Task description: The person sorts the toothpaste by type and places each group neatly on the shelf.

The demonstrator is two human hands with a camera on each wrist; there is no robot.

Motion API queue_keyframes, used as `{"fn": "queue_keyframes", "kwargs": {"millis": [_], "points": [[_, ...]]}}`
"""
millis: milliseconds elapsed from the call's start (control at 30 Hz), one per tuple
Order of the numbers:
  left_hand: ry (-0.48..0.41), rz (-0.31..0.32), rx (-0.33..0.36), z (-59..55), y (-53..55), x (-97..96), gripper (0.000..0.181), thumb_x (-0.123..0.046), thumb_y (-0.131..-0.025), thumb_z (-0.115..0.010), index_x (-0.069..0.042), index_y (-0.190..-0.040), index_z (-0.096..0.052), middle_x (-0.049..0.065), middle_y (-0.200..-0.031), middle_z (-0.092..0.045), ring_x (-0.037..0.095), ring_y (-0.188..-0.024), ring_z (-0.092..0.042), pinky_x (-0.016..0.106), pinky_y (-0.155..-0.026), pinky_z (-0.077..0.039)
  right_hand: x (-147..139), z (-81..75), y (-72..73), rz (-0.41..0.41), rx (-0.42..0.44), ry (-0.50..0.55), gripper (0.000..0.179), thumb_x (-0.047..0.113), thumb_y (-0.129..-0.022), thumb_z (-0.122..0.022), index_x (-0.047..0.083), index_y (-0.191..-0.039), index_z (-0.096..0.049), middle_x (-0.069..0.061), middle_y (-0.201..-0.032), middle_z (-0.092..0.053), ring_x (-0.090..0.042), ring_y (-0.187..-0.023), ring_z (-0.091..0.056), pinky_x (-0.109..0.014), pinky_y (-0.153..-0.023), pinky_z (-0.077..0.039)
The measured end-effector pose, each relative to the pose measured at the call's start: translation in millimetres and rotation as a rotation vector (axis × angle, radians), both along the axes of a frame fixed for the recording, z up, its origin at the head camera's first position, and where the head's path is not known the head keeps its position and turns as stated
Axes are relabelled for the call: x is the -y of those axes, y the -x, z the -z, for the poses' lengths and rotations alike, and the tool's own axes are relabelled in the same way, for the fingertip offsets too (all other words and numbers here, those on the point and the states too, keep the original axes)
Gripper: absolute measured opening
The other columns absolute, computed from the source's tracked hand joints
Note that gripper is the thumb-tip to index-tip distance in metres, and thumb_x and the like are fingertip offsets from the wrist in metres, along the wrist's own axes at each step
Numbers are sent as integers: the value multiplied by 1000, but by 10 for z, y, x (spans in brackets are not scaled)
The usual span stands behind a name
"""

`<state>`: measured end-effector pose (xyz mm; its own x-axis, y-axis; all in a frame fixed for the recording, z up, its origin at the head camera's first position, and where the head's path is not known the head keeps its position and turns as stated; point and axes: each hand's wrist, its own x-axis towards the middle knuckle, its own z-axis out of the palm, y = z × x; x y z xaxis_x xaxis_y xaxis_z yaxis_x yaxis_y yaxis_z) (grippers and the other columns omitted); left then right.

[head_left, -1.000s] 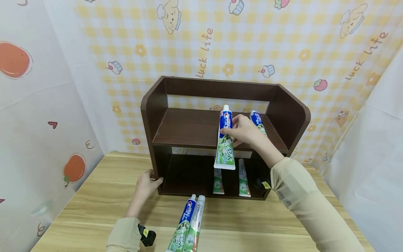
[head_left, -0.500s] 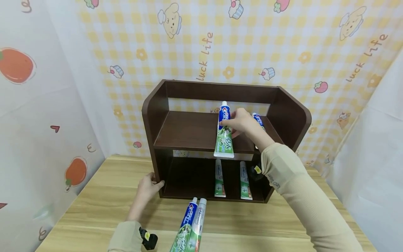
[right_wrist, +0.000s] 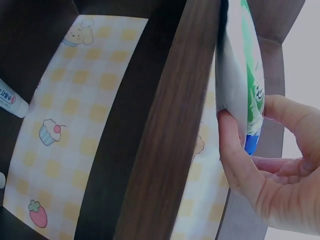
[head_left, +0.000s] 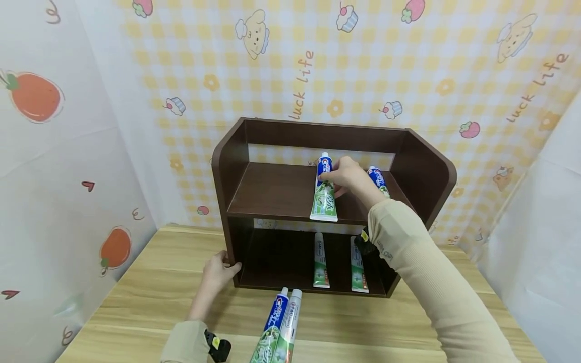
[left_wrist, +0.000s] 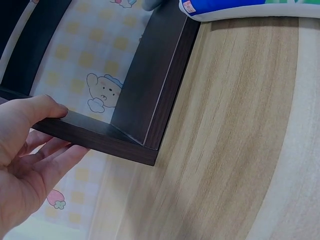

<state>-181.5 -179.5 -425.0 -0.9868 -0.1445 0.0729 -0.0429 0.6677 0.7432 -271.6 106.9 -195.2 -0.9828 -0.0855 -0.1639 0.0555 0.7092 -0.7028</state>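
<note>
With our right hand [head_left: 348,176] we pinch a tube [head_left: 324,197] between thumb and fingers, cap [head_left: 325,154] beyond them; our left hand [head_left: 218,272] grips the rack [head_left: 272,189] by its side.

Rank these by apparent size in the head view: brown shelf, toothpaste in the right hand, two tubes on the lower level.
1. Brown shelf
2. Held toothpaste
3. Left lower tube, right lower tube: not ranked; they look alike, and the black wrist device partly hides the right one.
</note>
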Motion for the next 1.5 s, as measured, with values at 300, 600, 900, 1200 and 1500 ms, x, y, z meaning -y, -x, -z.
{"fn": "queue_keyframes", "kwargs": {"millis": [300, 600, 900, 1200, 1500], "points": [[-1, -1, 0, 12, -12, -26, 36, -14, -80, -62, 11, -104, -54, 30, -103, -60, 42, -95, -61, 42, -71, -54, 17, 127, 99, 53, -22, -79, 42, 24, -84, -64, -6, -112, -54, -15, -97, -56, -15, -58, -58, -26, -58, -55], [-4, 1, 13, 27, -16, -53, 38, -15, -81, -62, 12, -107, -52, 33, -105, -59, 42, -96, -61, 42, -70, -54, -24, 154, 21, 20, -69, -155, 49, 36, -86, -59, -3, -114, -50, -17, -109, -53, -25, -78, -65, -31, -72, -55], [-5, -2, 3, -1, 1, -25, 36, -14, -81, -62, 11, -104, -53, 32, -103, -60, 42, -95, -61, 42, -71, -53, -82, 53, -295, -68, -217, -187, 63, 38, -86, -58, 0, -132, -37, -20, -121, -51, -34, -110, -50, -44, -94, -44], [-2, -6, 30, -7, 4, 12, 38, -16, -82, -61, 11, -107, -51, 32, -108, -58, 42, -99, -59, 43, -73, -53, -50, 90, -622, -154, -246, -75, 60, 35, -85, -60, 3, -131, -40, -17, -115, -55, -30, -105, -54, -41, -88, -47], [8, -12, 10, -8, 9, 4, 34, -16, -80, -62, 10, -101, -53, 32, -103, -60, 42, -96, -61, 44, -72, -53, 8, 194, -892, -227, -287, -41, 56, 31, -84, -62, 4, -130, -43, -14, -109, -59, -26, -103, -58, -38, -83, -50]]}}
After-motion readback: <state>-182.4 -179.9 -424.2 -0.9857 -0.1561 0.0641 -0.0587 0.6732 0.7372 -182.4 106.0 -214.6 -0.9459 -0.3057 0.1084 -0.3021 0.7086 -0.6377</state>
